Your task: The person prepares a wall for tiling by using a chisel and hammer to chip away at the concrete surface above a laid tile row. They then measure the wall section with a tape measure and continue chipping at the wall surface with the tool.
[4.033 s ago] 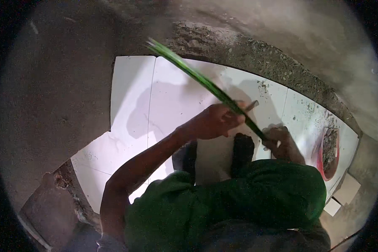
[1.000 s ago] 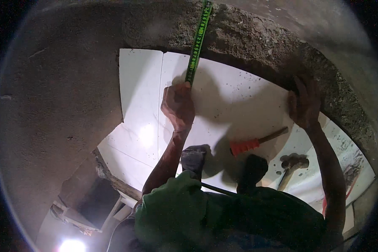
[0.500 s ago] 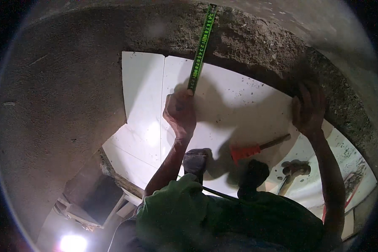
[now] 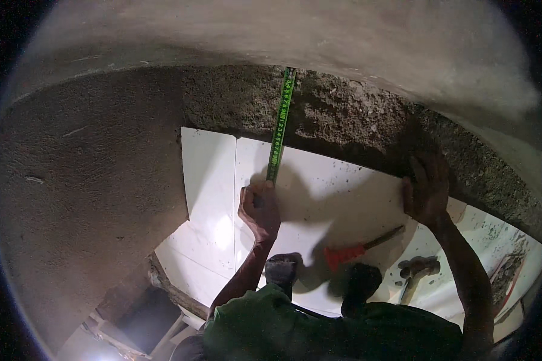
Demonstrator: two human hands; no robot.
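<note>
Green measuring tape (image 4: 279, 126), narrow and bright, runs in a nearly straight line from a worker's left hand (image 4: 261, 207) to the foot of a smooth grey wall (image 4: 343, 36). Black markings cross its face along the whole visible length, the colour vivid over the upper stretch and duller near the hand, where shadow falls; its far end looks dark against the wall. Tilted slightly, its top toward the right, the strip crosses a band of rough mortar (image 4: 349, 114) and passes over the edge of glossy white tiles (image 4: 208, 174). The left thumb and curled fingers are clamped on the tape's near end, above the tiles. To the right, the worker's right hand (image 4: 427, 189) reaches to the tile edge beside the mortar, its thumb apart from its extended fingers, whose tips are lost in shadow. Between the arms, a red-handled tool (image 4: 346, 256) with a slim dark blade lies on the tiles, near the worker's dark-clad feet (image 4: 281, 269). Just beyond it lies a hammer (image 4: 418, 265), close to the right forearm, with a red-rimmed container (image 4: 509, 280) at the far right, partly hidden.
</note>
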